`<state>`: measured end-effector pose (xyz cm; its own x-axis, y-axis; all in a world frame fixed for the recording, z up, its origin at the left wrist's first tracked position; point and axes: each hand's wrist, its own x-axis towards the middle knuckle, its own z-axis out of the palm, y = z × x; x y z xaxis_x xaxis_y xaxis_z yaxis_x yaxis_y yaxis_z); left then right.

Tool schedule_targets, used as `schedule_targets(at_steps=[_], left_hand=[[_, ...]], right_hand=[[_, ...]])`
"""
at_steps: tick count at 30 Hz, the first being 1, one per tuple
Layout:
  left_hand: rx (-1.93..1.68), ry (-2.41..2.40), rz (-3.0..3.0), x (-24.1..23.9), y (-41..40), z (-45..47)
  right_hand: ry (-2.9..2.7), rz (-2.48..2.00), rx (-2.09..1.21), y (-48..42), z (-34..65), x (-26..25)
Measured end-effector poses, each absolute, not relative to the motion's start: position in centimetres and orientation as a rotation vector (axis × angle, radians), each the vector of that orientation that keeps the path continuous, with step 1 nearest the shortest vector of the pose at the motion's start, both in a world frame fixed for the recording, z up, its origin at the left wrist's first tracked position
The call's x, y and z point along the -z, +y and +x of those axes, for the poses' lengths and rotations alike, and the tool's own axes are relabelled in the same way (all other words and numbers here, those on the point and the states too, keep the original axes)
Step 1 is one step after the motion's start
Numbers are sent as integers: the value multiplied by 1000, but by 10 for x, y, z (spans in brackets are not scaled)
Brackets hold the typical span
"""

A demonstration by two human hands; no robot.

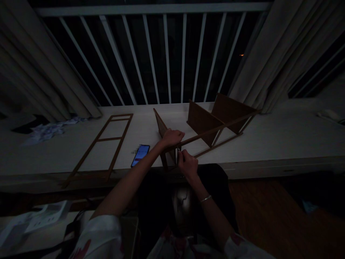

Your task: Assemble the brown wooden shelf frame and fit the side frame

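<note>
A dark brown wooden shelf unit (206, 132) lies on its side on the pale window ledge, its several boards standing up from a side frame. My left hand (172, 137) is closed over the near left end of that frame. Just below, my right hand (188, 163) has its fingers pinched together against the same corner. A tiny shiny bit shows at its fingertips, but it is too small and dark to name. Left of the unit lies a separate ladder-like wooden frame (110, 139), touched by neither hand.
A phone (140, 155) with a lit screen lies by my left forearm. Crumpled paper or plastic (45, 131) sits at the ledge's left end. White railings (165, 57) and curtains (258, 54) stand behind. A white box-like object (45, 216) is at lower left.
</note>
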<state>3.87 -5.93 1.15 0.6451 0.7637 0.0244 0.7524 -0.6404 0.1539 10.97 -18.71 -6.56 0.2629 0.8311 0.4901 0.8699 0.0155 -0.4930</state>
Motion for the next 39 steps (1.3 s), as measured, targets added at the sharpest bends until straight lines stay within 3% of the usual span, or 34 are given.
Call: schedule_targets(at_steps=[9,24,39], left_hand=[[-8,1290,2897,-12,-66,41],[-99,1274,2725,-15,-69,41],[19,1190,2812,-18,-64,42]], right_hand=[[-1539,-1791,5,-184,97,65],[-1635,-1649,-212,-177,101,49],[-1326,-1445,-553,-172,100,53]])
